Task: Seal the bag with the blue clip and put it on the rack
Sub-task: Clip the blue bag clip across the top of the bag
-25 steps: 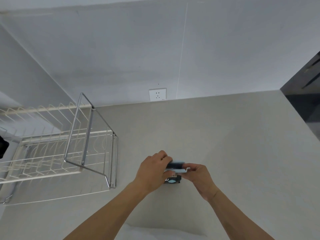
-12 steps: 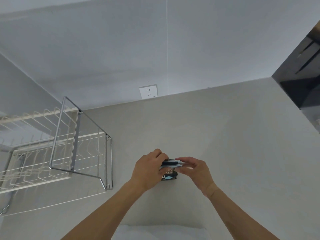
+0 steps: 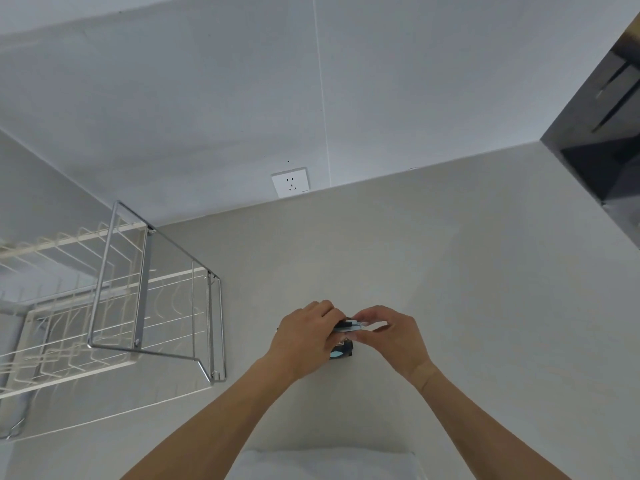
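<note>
A small dark bag [image 3: 343,351] with a light blue print stands on the grey counter, mostly hidden behind my fingers. The blue clip [image 3: 347,326] lies across its top edge. My left hand [image 3: 304,336] grips the bag's top and the clip's left end. My right hand [image 3: 393,336] pinches the clip's right end between thumb and fingers. The wire dish rack [image 3: 114,306] with a chrome frame stands to the left, apart from the bag.
A white wall socket [image 3: 290,182] sits on the back wall above the counter [image 3: 450,289]. A dark appliance or cabinet [image 3: 609,140] fills the right edge. White cloth [image 3: 325,465] shows at the bottom edge, below my forearms.
My right fingers have slid inward along the clip, so less of it shows. The two hands have drawn closer together. The camera view has tilted slightly.
</note>
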`<state>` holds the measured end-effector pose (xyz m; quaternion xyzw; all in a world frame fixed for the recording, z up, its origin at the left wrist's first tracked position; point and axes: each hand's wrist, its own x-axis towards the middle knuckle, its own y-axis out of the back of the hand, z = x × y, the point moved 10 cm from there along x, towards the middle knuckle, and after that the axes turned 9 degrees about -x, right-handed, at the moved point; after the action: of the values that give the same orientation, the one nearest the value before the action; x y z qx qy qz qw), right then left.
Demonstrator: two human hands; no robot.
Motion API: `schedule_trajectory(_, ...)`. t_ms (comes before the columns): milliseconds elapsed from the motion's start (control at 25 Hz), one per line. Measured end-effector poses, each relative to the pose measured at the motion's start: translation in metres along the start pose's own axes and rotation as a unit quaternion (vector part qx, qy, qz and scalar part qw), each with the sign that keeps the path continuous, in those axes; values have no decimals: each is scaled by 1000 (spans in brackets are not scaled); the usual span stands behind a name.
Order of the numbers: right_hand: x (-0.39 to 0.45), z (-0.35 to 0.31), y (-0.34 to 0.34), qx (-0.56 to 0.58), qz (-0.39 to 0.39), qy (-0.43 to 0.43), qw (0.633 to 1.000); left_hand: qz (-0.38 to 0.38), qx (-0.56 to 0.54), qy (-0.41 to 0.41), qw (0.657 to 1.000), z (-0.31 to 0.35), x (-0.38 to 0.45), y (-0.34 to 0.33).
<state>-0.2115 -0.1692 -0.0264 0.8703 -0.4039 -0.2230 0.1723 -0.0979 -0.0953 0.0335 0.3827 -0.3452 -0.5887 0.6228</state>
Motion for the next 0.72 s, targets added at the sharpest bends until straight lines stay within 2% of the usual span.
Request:
schedule_trajectory(280,2,-9,-2,-34,-18,34,999,16,-13,14,1000,0,-2,3)
schedule_trajectory(480,3,-10,-7,-28,-50,36,998,36,-22,12,999,3,-5,3)
schedule_trajectory(720,3,-12,-8,-22,-49,29,998,45,-34,20,998,0,-7,4)
